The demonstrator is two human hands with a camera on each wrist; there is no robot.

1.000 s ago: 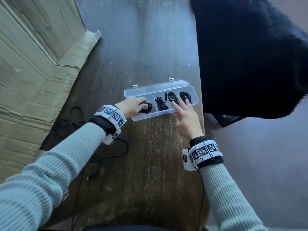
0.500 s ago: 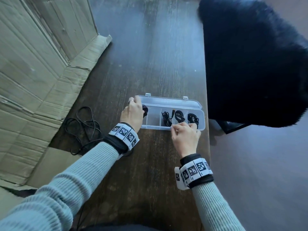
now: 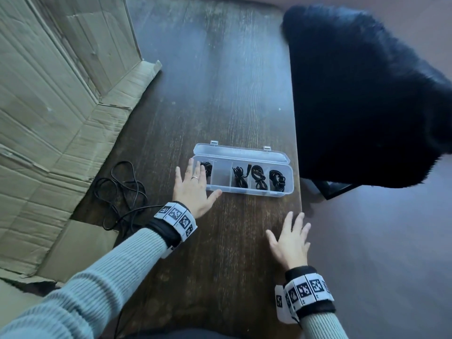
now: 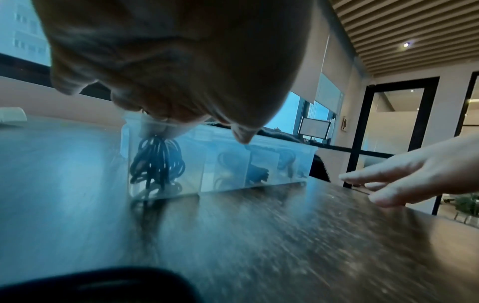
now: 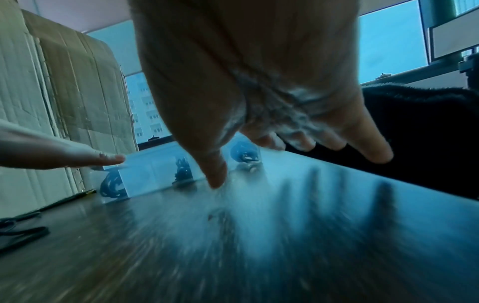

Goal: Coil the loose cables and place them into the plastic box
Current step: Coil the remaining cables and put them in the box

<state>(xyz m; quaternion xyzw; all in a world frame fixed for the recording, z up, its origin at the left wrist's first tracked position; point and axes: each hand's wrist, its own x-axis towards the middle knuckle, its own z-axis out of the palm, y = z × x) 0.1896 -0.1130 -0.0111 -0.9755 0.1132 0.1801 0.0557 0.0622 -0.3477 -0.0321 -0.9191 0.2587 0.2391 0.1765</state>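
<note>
Both hands are spread flat and empty: the left hand [image 3: 193,189] touches the clear plastic compartment box [image 3: 247,192] on the dark wooden bench [image 3: 220,94]. The loose black cable tangle [image 3: 122,189] should be lifted next, wound into tight loops, and set in the vacant second compartment.

Bare surface [image 3: 220,253] lay open between the hands and the plastic box [image 3: 247,190]. Cardboard [image 3: 49,118] walled the left side, with a loose cable tangle [image 3: 122,189] just beside it; a black furry mass [image 3: 367,94] crowded the right edge.
</note>
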